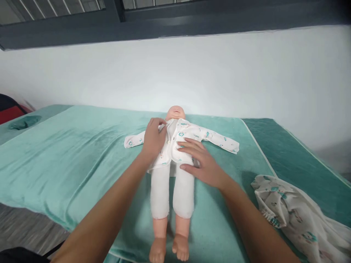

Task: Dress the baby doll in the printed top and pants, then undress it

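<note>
A baby doll (176, 112) lies on its back, its white cloth legs (184, 193) and bare feet towards me. It wears a white printed baby jacket (187, 131) with both sleeves stretched out sideways. The two front panels meet near the middle at the waist and part at the neck. My left hand (155, 136) rests on the panel at the left of the chest, its fingers loosely bent and the thumb apart. Across the lower panel at the right, my right hand (201, 160) lies with fingers spread, its thumb by the top of the doll's leg.
Crumpled white printed clothing with an elastic edge (296, 215) lies at the right. A green cover (90, 153) spreads under everything, with a darker green strip (285, 146) at the right. A white wall (175, 73) stands behind; a red and black item (11, 109) is at far left.
</note>
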`<state>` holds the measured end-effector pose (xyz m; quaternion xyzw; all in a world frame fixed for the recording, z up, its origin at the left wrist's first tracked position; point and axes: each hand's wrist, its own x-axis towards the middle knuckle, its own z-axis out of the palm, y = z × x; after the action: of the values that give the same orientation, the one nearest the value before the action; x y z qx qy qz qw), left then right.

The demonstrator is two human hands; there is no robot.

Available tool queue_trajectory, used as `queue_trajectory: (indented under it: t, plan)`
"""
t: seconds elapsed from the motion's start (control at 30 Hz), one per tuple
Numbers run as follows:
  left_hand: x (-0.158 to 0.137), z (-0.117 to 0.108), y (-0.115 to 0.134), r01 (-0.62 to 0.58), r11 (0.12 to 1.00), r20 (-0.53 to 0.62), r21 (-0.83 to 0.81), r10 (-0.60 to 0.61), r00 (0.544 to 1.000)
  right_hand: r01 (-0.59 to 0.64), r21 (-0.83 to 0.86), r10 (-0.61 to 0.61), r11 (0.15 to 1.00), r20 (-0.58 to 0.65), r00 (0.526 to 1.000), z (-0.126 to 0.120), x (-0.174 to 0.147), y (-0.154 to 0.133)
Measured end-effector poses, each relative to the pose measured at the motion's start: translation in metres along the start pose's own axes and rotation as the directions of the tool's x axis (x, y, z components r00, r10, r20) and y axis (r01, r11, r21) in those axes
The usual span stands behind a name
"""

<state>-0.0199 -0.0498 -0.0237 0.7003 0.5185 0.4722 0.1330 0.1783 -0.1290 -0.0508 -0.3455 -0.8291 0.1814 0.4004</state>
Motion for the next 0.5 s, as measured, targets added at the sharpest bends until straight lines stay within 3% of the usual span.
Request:
queue_trajectory:
  t: [0.1,0.2,0.27,0.4,0.5]
  plan:
    - [-0.053,-0.020,-0.023,0.102,0.992,-0.085,-0.071,-0.108,0.991,-0.023,-0.062,0.029,0.998,0.104,0.994,0.002,-0.002,-0.001]
    - [-0.099,-0.041,-0.044,0.314,0.933,0.012,-0.176,-0.316,0.949,-0.042,-0.054,0.049,0.998,0.123,0.991,0.002,-0.005,-0.001]
    - [-0.120,-0.052,-0.050,0.376,0.902,0.053,-0.214,-0.374,0.926,-0.047,-0.023,0.049,0.999,0.087,0.995,0.003,-0.009,-0.001]
    - [-0.140,-0.062,-0.044,0.323,0.937,0.106,-0.136,-0.310,0.945,-0.061,0.029,0.061,0.998,-0.012,0.998,0.007,-0.024,-0.002]
    - [-0.143,-0.061,-0.037,0.203,0.979,0.169,-0.012,-0.198,0.965,-0.130,-0.013,0.126,0.991,-0.181,0.975,0.014,-0.041,-0.003]
